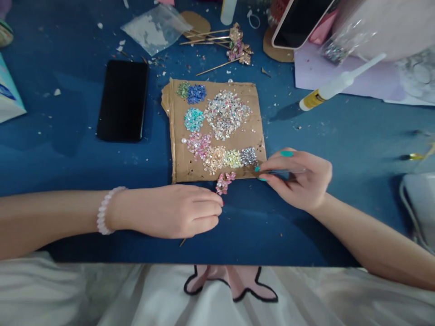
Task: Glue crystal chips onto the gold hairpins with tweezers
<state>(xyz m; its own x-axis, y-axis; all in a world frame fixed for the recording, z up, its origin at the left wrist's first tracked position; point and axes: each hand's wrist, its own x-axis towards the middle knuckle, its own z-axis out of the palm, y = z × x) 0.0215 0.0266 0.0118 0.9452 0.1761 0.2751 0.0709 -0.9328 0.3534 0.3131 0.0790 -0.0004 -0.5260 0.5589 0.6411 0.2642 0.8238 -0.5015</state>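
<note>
My left hand (180, 210), with a pale beaded bracelet at its wrist, is closed around a hairpin (224, 183). The hairpin's pink jewelled head pokes out past the fingertips, while its thin stem shows below the palm. At the lower right corner of a cardboard sheet (217, 174), my right hand (302, 176) pinches slim metal tweezers (277, 171); their tips are hard to make out. Small piles of rhinestones lie on the cardboard: a large silvery pile (227, 113), blue (196, 93), turquoise (193, 119), pink (199, 144), peach (214, 159), yellow (233, 158) and grey (248, 156).
Left of the cardboard lies a black phone (123, 100). Beyond it are a plastic bag (152, 29) and several gold-stemmed hairpins (238, 50). A glue bottle (326, 90) stands at the right, near a propped phone (301, 20). The table's front edge is close to me.
</note>
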